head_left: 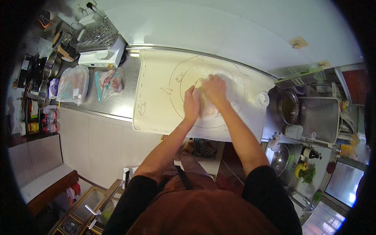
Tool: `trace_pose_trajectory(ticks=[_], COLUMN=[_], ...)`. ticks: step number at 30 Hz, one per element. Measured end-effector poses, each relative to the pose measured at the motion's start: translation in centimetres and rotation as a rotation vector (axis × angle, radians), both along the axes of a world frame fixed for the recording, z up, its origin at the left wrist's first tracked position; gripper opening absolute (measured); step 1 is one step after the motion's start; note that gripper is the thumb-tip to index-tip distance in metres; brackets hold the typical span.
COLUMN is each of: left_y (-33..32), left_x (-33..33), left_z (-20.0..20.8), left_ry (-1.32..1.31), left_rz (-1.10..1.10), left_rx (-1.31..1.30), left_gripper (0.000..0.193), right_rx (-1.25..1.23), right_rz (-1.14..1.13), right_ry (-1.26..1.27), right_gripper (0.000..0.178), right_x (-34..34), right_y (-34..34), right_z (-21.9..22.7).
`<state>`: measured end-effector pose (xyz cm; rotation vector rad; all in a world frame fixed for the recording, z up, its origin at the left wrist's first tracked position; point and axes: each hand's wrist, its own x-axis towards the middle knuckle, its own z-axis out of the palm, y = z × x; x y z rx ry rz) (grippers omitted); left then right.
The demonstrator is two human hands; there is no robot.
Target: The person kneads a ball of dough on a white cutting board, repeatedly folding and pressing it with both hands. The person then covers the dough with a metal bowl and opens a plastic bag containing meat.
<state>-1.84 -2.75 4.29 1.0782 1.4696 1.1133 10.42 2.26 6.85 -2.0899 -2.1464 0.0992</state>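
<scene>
A cream baking mat (154, 113) with printed circles and small drawings covers the counter in front of me, dusted with white flour near its middle. A pale lump of dough (199, 83) shows between my hands, mostly hidden by them. My left hand (192, 103) is cupped against its left side, fingers together and pointing away from me. Pressing on it from the right, my right hand (215, 91) is closed with its fingers curled. Both hands are inside the printed circles.
Left of the mat lie a plastic bag of meat (111, 81) and a clear plastic container (73, 84). A white appliance (102, 55) stands behind them. To the right are a metal bowl (288, 107), a dish rack (319, 119) and a sink with a tap (308, 204).
</scene>
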Motion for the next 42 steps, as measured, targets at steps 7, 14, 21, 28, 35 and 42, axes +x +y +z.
trace_pose_trajectory(ticks=[7, 14, 21, 28, 35, 42], left_y=[-8.4, -3.9, 5.3, 11.5, 12.1, -3.4], left_x=[-3.3, -4.5, -3.4, -2.6, -2.4, -8.7], left_z=[3.5, 0.2, -1.9, -3.7, -2.8, 5.7], left_ry=[0.601, 0.902, 0.963, 1.024, 0.827, -0.170], left_rz=[-0.120, -0.314, -0.331, -0.232, -0.202, -0.426], left_rx=[0.187, 0.608, 0.390, 0.401, 0.344, 0.092], left_gripper=[0.029, 0.036, 0.022, 0.024, 0.038, 0.032], right_rx=[0.252, 0.172, 0.184, 0.077, -0.229, 0.126], right_rz=[-0.354, -0.296, -0.324, -0.411, -0.284, -0.554], right_ry=[0.701, 0.386, 0.301, 0.532, 0.349, 0.584], right_gripper=[0.018, 0.036, 0.030, 0.020, 0.032, 0.025], right_x=[-4.6, -5.2, -4.6, -3.4, -1.8, -7.1], right_y=[-14.5, -12.6, -3.6, 2.9, 4.8, -6.7], right_z=[0.4, -5.5, -4.7, -4.5, -3.9, -0.6])
